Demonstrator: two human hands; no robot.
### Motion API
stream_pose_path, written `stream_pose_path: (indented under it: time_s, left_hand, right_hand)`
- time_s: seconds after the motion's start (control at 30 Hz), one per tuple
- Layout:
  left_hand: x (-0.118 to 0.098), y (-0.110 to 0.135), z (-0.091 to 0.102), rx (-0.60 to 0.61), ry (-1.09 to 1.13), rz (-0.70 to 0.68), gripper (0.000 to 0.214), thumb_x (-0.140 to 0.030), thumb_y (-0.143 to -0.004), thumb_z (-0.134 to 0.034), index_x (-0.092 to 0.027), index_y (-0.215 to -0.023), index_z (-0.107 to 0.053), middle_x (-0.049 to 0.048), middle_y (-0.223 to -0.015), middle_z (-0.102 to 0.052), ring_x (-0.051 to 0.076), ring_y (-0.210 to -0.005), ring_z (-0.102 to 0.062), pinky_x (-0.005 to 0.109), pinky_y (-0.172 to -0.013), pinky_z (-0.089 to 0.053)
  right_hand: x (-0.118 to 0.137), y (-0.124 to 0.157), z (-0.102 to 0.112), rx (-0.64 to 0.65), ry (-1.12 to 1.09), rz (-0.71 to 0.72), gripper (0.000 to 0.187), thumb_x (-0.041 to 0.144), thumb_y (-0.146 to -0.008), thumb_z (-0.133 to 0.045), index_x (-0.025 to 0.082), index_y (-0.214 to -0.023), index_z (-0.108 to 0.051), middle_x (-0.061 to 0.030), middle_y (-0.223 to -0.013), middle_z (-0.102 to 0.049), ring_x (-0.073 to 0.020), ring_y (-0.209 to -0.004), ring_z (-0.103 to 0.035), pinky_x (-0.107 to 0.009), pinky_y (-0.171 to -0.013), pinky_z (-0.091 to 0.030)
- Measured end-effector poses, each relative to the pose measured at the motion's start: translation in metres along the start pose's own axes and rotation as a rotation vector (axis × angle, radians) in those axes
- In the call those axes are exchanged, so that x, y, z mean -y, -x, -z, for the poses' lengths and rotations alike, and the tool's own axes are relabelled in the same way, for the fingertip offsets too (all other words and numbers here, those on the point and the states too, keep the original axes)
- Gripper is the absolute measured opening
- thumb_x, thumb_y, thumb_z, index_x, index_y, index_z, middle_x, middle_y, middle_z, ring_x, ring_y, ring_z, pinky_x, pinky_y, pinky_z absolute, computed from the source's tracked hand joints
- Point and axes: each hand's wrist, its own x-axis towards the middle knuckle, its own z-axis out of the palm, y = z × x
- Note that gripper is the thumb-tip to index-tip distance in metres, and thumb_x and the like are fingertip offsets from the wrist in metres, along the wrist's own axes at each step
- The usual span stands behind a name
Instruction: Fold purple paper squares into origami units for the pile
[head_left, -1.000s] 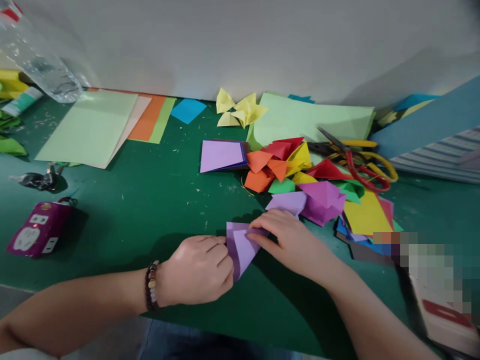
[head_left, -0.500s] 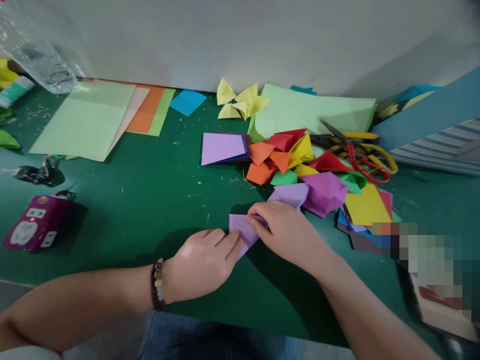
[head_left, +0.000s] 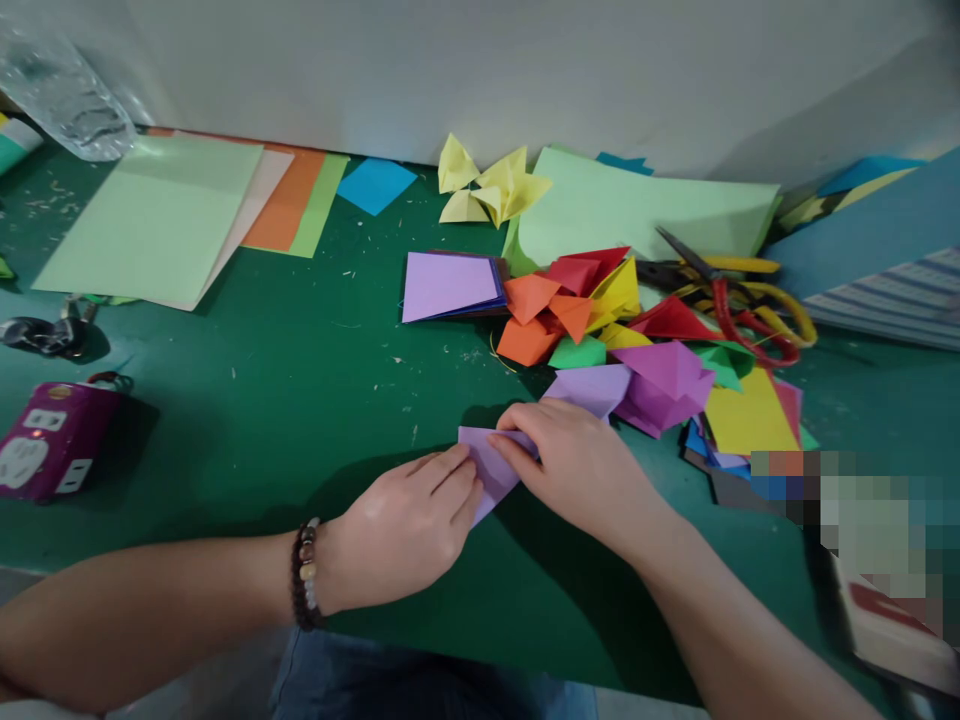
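The left hand (head_left: pixel 401 530) and right hand (head_left: pixel 577 470) hold together a folded purple paper (head_left: pixel 491 470); a clear plastic bottle (head_left: pixel 64 95) lies upper left.

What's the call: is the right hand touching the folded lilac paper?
Touching. The head view shows the right hand with its fingers lying over the upper edge of the folded lilac paper, no gap between them.

Green bench mat (head_left: pixel 247 420) | pastel paper sheets (head_left: pixel 150 220) | folded origami pieces (head_left: pixel 570 315) | scissors (head_left: pixel 724 310) | purple power strip (head_left: pixel 56 440)
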Motion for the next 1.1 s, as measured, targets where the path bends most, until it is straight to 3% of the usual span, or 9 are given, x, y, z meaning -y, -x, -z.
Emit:
stream_pose_path:
  time_s: [0.23,0.67,0.9,1.1]
  left_hand:
    - [-0.0006,-0.0002,0.0007,0.02,0.029,0.003,0.032,-0.009,-0.093,-0.038,-0.002,-0.117,-0.059,0.0171,-0.118,-0.065,0.023,-0.115,-0.06,0.036,-0.1,-0.048]
    - [-0.0005,-0.0009,-0.0006,0.038,-0.016,-0.025,0.034,-0.011,-0.094,-0.035,-0.005,-0.116,-0.061,0.0119,-0.113,-0.067,0.023,-0.11,-0.061,0.034,-0.097,-0.049]
    - [0.0031,-0.0023,-0.0022,0.072,0.01,-0.038,0.029,-0.014,-0.093,-0.042,-0.007,-0.11,-0.065,0.0094,-0.111,-0.068,0.026,-0.118,-0.057,0.036,-0.107,-0.043]
    - [0.0057,-0.0069,0.0016,0.081,0.044,0.0,0.028,-0.014,-0.094,-0.04,-0.009,-0.106,-0.065,0.0108,-0.113,-0.067,0.023,-0.112,-0.06,0.034,-0.101,-0.048]
  right_hand:
    - [0.0006,-0.0004,0.0011,0.018,0.012,0.002,0.02,0.03,-0.093,-0.047,0.02,-0.077,-0.054,-0.0035,-0.07,-0.061,-0.0197,-0.069,-0.055,-0.03,-0.06,-0.032]
    - [0.0015,-0.0004,0.0012,0.017,0.069,0.046,0.02,0.029,-0.093,-0.05,0.019,-0.077,-0.054,-0.0026,-0.07,-0.06,-0.0198,-0.07,-0.055,-0.03,-0.062,-0.032]
    - [0.0015,0.0003,-0.0002,0.0,0.09,0.065,0.023,0.032,-0.094,-0.049,0.019,-0.076,-0.053,-0.0022,-0.069,-0.059,-0.0198,-0.069,-0.054,-0.031,-0.063,-0.033]
    - [0.0014,0.0011,-0.0007,-0.004,0.081,0.053,0.023,0.032,-0.094,-0.049,0.019,-0.077,-0.053,-0.0028,-0.07,-0.059,-0.0204,-0.07,-0.054,-0.031,-0.063,-0.033]
